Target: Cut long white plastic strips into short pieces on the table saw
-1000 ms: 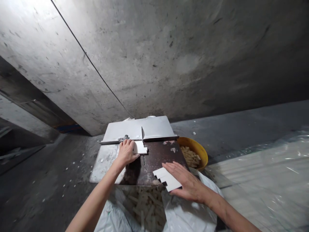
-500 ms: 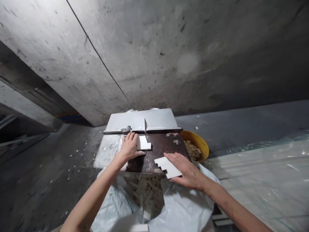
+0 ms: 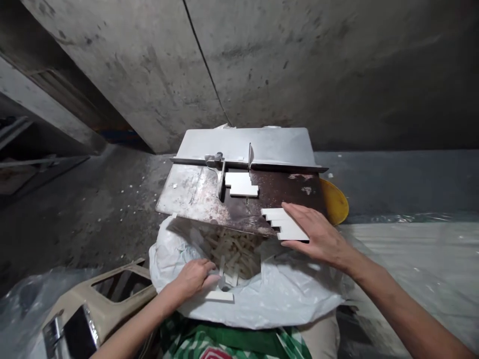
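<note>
On the dark right part of the saw table (image 3: 194, 194), my right hand (image 3: 316, 232) grips a white stepped piece (image 3: 288, 224) between thumb and fingers, near the front edge. A second white stepped piece (image 3: 241, 184) lies untouched beside the thin upright blade (image 3: 250, 154), right of a metal guide (image 3: 221, 179). Lower down, my left hand (image 3: 196, 279) is over the rim of the white bag, its fingers curled at the end of a white strip (image 3: 219, 296). The strip's left end is hidden by the hand.
The white plastic bag (image 3: 295, 294) holds many pale offcuts (image 3: 237, 252). A yellow tub (image 3: 335, 202) is behind the table's right side. A beige frame (image 3: 80, 299) stands at lower left. Plastic-covered boards (image 3: 411, 254) lie at right, and a concrete wall (image 3: 280, 65) rises behind.
My left hand has let go of the stepped piece by the blade and come down to the strip on the bag. The view has tilted down. My right hand still grips its piece.
</note>
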`<action>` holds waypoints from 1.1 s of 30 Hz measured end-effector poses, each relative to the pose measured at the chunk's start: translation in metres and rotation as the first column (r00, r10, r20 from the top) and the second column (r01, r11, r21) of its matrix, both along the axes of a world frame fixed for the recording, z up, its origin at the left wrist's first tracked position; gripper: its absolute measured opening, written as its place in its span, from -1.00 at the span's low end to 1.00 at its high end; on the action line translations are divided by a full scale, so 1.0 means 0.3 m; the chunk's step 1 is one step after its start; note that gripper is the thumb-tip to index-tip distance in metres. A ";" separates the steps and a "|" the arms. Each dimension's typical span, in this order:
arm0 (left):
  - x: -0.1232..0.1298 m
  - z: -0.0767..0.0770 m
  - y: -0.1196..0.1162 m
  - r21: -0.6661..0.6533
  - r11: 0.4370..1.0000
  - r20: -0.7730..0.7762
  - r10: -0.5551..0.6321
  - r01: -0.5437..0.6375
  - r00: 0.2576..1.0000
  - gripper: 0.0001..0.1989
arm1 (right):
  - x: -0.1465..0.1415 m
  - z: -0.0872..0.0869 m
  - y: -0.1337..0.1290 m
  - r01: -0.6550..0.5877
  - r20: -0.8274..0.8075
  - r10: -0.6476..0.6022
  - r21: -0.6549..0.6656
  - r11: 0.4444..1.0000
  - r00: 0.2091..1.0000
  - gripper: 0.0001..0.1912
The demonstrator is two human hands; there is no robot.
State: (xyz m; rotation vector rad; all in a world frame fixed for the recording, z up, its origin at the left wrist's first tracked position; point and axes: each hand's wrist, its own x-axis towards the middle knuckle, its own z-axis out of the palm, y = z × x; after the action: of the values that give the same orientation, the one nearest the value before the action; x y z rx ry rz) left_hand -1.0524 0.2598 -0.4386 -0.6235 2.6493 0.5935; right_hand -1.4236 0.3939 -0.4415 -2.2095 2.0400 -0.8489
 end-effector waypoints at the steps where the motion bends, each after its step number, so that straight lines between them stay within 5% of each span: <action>1: 0.027 -0.011 0.012 0.028 0.998 0.015 0.049 -0.050 0.999 -0.63 | 0.000 -0.003 -0.001 0.000 -0.007 0.000 -0.004 1.000 1.000 -0.11; 5: 0.110 -0.012 0.048 0.146 0.978 -0.028 0.158 -0.152 0.987 -0.50 | 0.004 -0.008 -0.005 -0.002 -0.023 0.002 -0.010 1.000 1.000 -0.13; 9: 0.149 -0.014 0.089 0.195 0.974 -0.172 0.146 -0.112 0.974 -0.29 | 0.015 -0.005 -0.012 0.030 -0.009 -0.030 -0.013 0.999 0.999 -0.13; 15: 0.127 -0.021 0.135 0.176 0.980 -0.256 0.137 -0.093 0.957 -0.83 | 0.030 -0.006 -0.025 0.095 -0.008 -0.095 -0.023 0.995 0.995 -0.13; 21: 0.069 0.004 0.125 0.255 0.933 -0.299 0.326 -0.255 0.897 -0.81 | 0.030 -0.012 -0.025 0.103 0.000 -0.103 -0.021 0.994 0.995 -0.12; 25: -0.001 -0.038 0.106 0.291 0.890 -0.311 0.436 -0.353 0.845 -0.84 | 0.027 -0.004 -0.021 0.085 -0.024 -0.086 -0.035 0.996 0.996 -0.12; 30: -0.093 -0.097 0.090 0.173 0.953 -0.187 0.281 -0.250 0.941 -0.72 | 0.021 0.018 -0.022 0.055 -0.035 -0.055 -0.013 0.998 0.998 -0.10; 33: -0.155 -0.024 0.068 0.150 0.980 -0.288 0.170 -0.131 0.942 -0.75 | 0.025 0.028 -0.034 0.046 -0.029 -0.046 -0.005 0.999 0.999 -0.07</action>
State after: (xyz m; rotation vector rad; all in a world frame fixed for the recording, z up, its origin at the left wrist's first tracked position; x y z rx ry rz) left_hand -1.0990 0.2802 -0.4459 -0.7551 2.8260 0.9659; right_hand -1.4159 0.3837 -0.4331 -2.1978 2.1122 -0.8308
